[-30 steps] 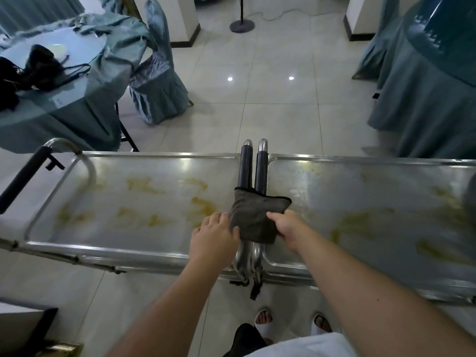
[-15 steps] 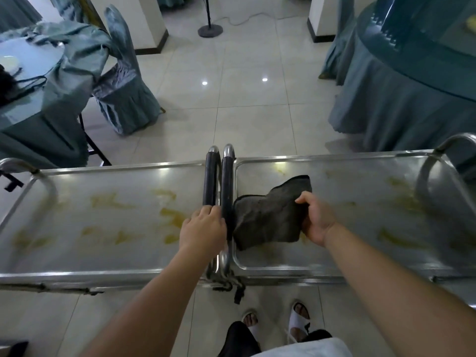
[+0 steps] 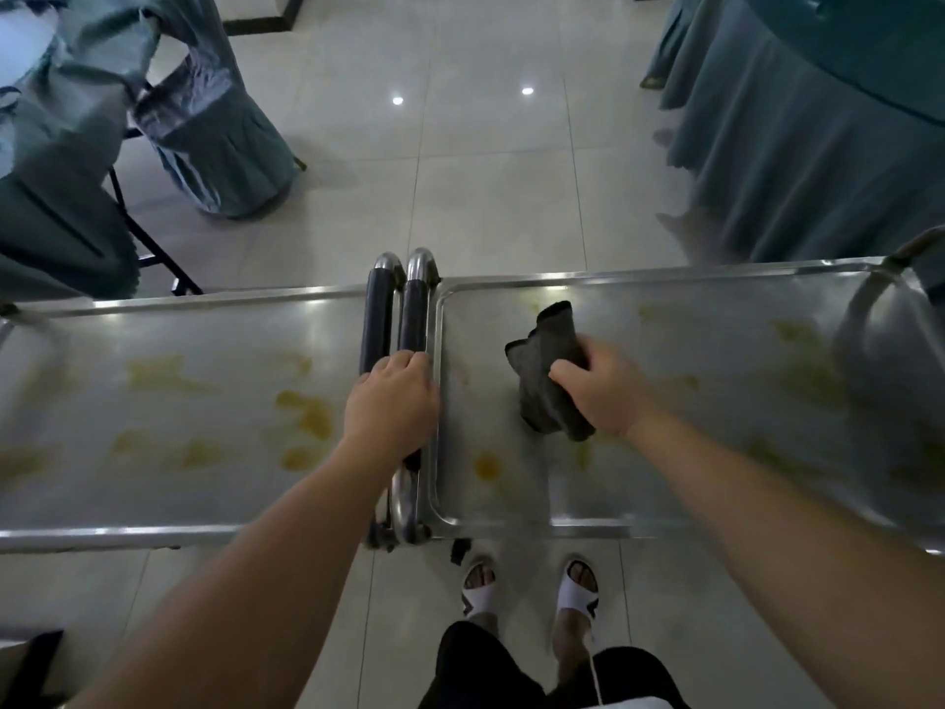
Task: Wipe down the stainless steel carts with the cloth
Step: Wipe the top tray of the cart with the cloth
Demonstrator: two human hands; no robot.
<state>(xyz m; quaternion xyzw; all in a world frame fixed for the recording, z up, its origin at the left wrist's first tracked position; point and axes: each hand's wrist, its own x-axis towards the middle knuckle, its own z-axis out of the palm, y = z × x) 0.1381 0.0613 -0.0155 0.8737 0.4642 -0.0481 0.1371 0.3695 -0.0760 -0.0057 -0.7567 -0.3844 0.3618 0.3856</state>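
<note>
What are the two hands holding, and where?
The right hand grips the dark cloth around its middle. The left hand grips both cart handles at mid-length.

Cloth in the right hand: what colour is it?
Dark grey, plain; the cloth shows only in the head view.

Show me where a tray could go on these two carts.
Left cart: whole top bare, stained yellow, from its far-left end to the handles. Right cart: bare from the cloth to the handle loop at its right end. Crowded at the middle: left hand grips the handles, right hand holds the cloth.
</note>
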